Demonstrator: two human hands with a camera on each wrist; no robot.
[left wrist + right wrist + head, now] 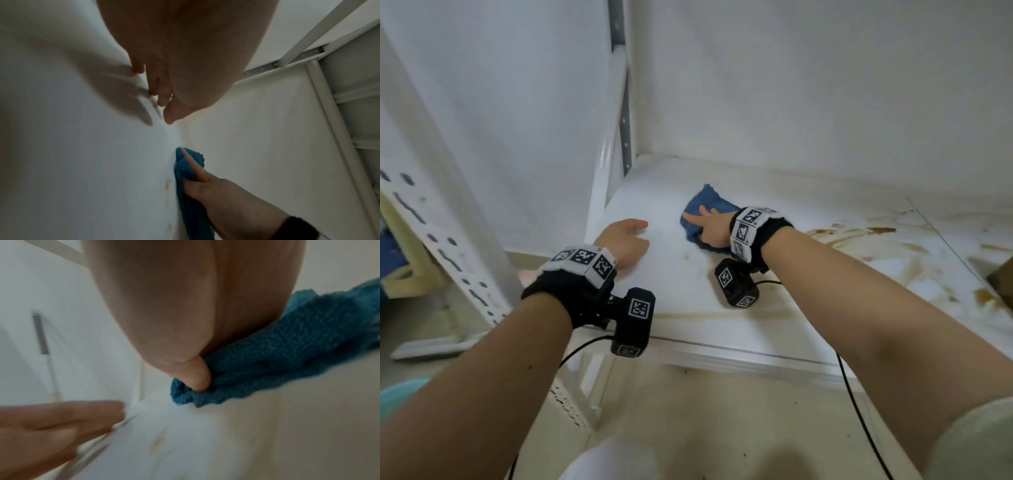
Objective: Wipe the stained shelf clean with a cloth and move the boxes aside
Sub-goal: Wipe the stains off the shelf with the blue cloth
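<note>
Two hands: both over the white shelf (674,274) in the middle of the head view.
Right hand (710,230): just right of centre in the head view, grip closed on the blue cloth (709,205), index finger stretched forward across the fabric, thumb tucked into the folds in the right wrist view.
Cloth: bunched, pressed flat against the shelf, near the back wall (808,85), upper centre of the head view.
Left hand (625,240): left of centre in the head view, grip loosely curled with nothing in it, fingertips (162,100) touching the bare shelf in the left wrist view, just beside the cloth but apart from it.
Stains (859,236): brown streaks and smears across the right part of the shelf, well apart from the cloth; fainter brown marks along the front edge of the shelf.
Box (1001,277): only a brown corner showing at the right edge of the head view, on the stained area.
Upright post (624,113): grey perforated strip in the shelf's back left corner, upper centre of the head view.
Wrist bands (585,262): black with square printed markers, one on each forearm, a black camera block hanging below each.
</note>
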